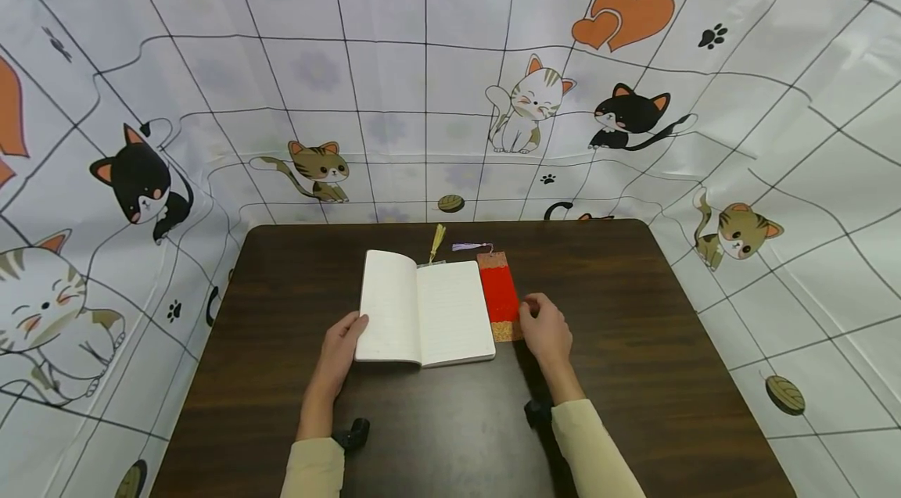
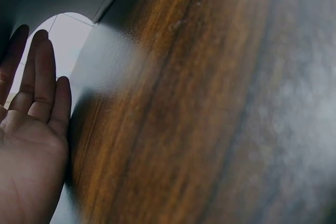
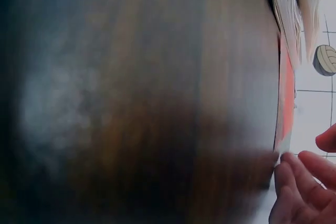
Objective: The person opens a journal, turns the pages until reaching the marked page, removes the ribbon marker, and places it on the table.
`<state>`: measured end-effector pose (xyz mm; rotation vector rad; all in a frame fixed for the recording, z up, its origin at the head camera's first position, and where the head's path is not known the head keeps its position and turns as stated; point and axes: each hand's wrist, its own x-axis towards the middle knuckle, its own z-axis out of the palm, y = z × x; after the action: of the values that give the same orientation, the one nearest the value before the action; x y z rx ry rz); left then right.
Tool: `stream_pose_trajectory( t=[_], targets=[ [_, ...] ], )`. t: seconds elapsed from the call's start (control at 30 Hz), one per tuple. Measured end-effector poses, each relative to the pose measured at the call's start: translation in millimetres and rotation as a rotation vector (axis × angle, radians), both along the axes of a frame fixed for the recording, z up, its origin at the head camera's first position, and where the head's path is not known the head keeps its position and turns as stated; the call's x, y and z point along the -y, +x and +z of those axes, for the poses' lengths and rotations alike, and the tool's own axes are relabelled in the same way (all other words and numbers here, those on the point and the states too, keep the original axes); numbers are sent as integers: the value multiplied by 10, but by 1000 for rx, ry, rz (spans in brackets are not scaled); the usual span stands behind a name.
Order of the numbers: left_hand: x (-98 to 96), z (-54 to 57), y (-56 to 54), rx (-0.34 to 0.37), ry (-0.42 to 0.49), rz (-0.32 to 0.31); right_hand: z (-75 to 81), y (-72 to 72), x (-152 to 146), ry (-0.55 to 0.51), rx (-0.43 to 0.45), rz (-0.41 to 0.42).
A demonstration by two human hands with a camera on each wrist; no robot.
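at the near edge of the dark brown wood-grain table (image 1: 633, 412), two cream-coloured sleeves (image 1: 313, 471) are reaching forward, and a small black device (image 1: 354, 433) is sitting at each wrist. a little further on, the left hand (image 1: 338, 345) is holding the left edge of an open notebook with blank-looking off-white pages and a dark cover (image 1: 456, 314); its thumb is resting at the page edge, and in the left wrist view its fingers are stretching out straight beneath the raised cover. across from it, the right hand (image 1: 547, 331) is hovering by the lower right edge of a flat red rectangular strip with gold-brown ends (image 1: 499, 295), its thumb and fingers standing apart; whether a fingertip is touching the strip, i cannot tell. the notebook is lying near the middle of the table, and the strip is lying just beside its right page. beyond them, a pale purple tassel (image 1: 470, 246) is trailing from the strip's far end, and a yellow tassel (image 1: 437, 241) is poking out past the notebook's far edge. behind the table, a white wall covering with black grid lines and cartoon cats (image 1: 394, 76) is hanging in soft ripples
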<state>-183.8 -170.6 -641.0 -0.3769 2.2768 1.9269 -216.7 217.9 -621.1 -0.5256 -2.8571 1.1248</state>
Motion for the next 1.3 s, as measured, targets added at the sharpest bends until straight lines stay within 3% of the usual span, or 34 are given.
stream_pose_trajectory(
  t=[0.2, 0.57, 0.67, 0.8, 1.03, 1.13, 1.3],
  targets=[
    [-12, 27, 10, -28, -4, -2, 104, 28, 40, 46, -10, 19],
    [0, 42, -7, -6, -3, -18, 497, 31, 381, 9, -77, 146],
    [7, 40, -6, -8, 5, -15, 516, 32, 487, 20, -140, 258],
    [-7, 17, 7, -18, 22, -21, 467, 79, 610, 79, -233, 478],
    [-5, -50, 23, -19, 67, -54, 359, 153, 822, 301, -177, 861],
    [9, -54, 27, -27, 75, -47, 318, 172, 873, 345, -124, 942],
    [38, -16, 29, -50, 59, -33, 269, 185, 893, 398, -60, 970]
  ],
)
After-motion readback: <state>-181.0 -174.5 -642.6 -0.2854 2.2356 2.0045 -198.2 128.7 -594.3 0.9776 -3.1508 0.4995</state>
